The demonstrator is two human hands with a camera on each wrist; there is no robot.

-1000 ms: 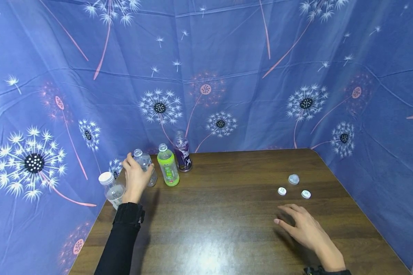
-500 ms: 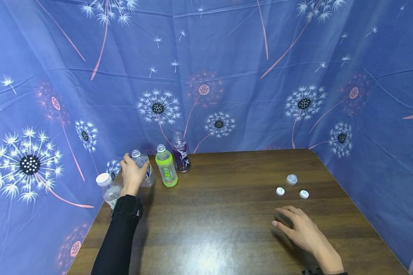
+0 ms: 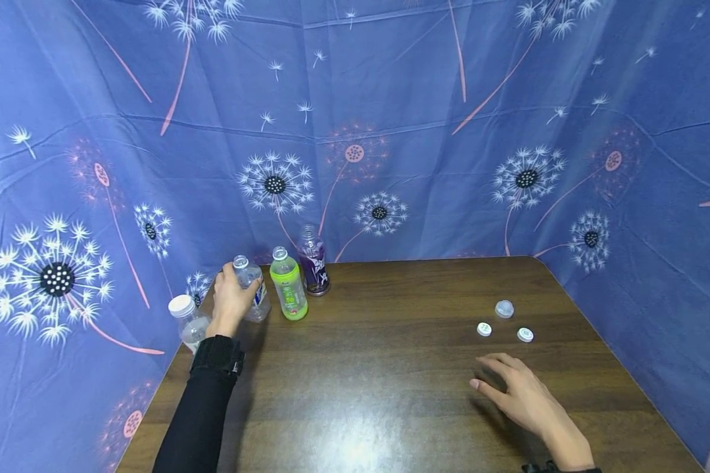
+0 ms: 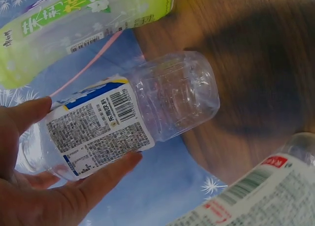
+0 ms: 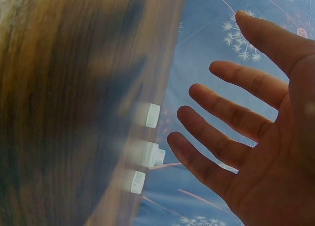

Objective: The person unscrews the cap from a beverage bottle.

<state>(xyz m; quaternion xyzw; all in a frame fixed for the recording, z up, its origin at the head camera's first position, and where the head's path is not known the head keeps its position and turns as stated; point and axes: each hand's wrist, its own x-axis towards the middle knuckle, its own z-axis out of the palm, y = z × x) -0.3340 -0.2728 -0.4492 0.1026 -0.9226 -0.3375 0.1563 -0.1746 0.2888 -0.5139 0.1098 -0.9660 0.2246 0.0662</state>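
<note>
In the head view my left hand (image 3: 232, 301) holds a clear plastic bottle (image 3: 259, 305) with a white and blue label, upright at the table's back left. The left wrist view shows my thumb on one side of this bottle (image 4: 177, 98) and fingers along the other, below its uncapped neck. Close beside it stand a green-labelled bottle (image 3: 288, 286) and a white-capped clear bottle (image 3: 192, 325). My right hand (image 3: 523, 394) hovers over the right side of the table, fingers spread and apart from anything. Beyond it lie three bottle caps, among them a white one (image 3: 484, 329).
A purple-labelled bottle (image 3: 315, 266) stands uncapped right of the green one, near the back edge. The brown wooden table (image 3: 378, 355) is bordered at the back and sides by a blue dandelion-print cloth (image 3: 426, 131).
My left hand has closed in around the clear bottle, which has turned so its label shows, and shifted slightly right. My right hand has hardly moved.
</note>
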